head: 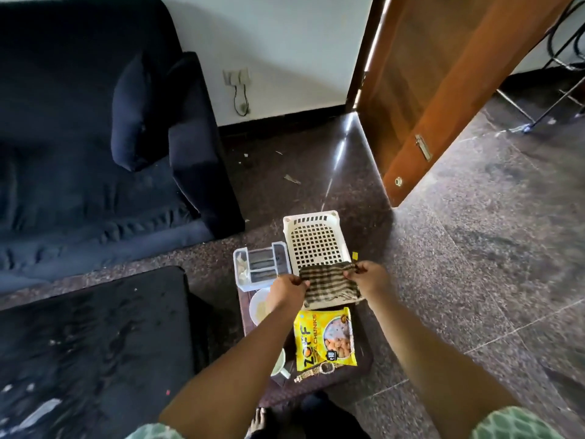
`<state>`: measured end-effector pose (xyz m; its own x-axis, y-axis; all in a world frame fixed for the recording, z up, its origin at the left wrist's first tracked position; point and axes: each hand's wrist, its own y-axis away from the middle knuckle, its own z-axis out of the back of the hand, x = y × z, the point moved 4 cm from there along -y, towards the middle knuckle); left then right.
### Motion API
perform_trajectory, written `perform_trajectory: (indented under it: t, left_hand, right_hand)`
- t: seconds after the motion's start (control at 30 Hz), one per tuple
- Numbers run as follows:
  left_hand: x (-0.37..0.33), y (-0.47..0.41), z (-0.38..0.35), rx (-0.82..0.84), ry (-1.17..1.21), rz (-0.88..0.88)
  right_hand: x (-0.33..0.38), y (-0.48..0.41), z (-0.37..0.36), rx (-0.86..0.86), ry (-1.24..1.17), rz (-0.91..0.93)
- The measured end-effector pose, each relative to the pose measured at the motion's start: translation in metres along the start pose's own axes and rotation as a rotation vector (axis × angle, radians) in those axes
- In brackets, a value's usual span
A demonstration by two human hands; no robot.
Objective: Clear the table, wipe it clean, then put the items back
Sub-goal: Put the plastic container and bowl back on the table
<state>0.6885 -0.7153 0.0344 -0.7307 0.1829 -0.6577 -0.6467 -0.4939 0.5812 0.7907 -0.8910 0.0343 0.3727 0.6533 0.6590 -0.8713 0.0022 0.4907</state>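
A striped brown-and-cream cloth (329,285) is stretched between my two hands above the near end of a white perforated basket (313,239). My left hand (286,291) pinches the cloth's left edge and my right hand (370,277) pinches its right corner. Below them, on the small dark table (361,362), lie a yellow soya-chunks packet (324,339), a gold wristwatch (315,372), a white cup (280,364) and a white bowl (258,307), the last two partly hidden by my left forearm. A clear plastic organiser box (261,267) sits left of the basket.
A dark blue sofa (88,137) fills the left side, with a black low table (91,350) in front of it. An open wooden door (443,90) stands at the right. Speckled stone floor (474,264) surrounds the small table.
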Motion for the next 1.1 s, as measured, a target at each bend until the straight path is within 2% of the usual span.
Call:
perform_trajectory:
  t: [0.33,0.43,0.57,0.7,0.73,0.8,0.93,1.0,1.1]
  left_hand:
    - [-0.004,-0.036,-0.033,-0.056,-0.154,0.137]
    - [-0.004,-0.037,-0.03,-0.045,-0.186,0.163]
    - [-0.011,-0.031,-0.009,-0.182,-0.15,0.046]
    - [-0.007,-0.027,0.046,-0.445,-0.28,-0.157]
    - [-0.002,-0.032,0.055,-0.421,-0.359,-0.197]
    - [0.01,-0.048,0.069,-0.263,-0.546,-0.182]
    - [0.026,-0.082,0.073,0.021,-0.905,-0.165]
    - [0.03,-0.093,0.072,0.091,-1.014,-0.172]
    - [0.032,-0.101,0.071,0.091,-1.075,-0.187]
  right_hand:
    - [-0.015,-0.07,-0.021,0.163,0.431,0.097]
    - [-0.015,-0.073,-0.022,0.192,0.668,0.147]
    - [0.005,-0.056,-0.028,0.125,0.679,0.311]
    - [0.023,-0.028,-0.071,0.32,0.572,0.487]
    - [0.024,-0.021,-0.083,0.387,0.577,0.513]
    - [0.023,-0.014,-0.108,0.471,0.598,0.512]
    - [0.019,-0.009,-0.14,0.483,0.657,0.443]
    - [0.017,-0.008,-0.148,0.47,0.705,0.435]
    - [0.012,-0.006,-0.159,0.484,0.744,0.453]
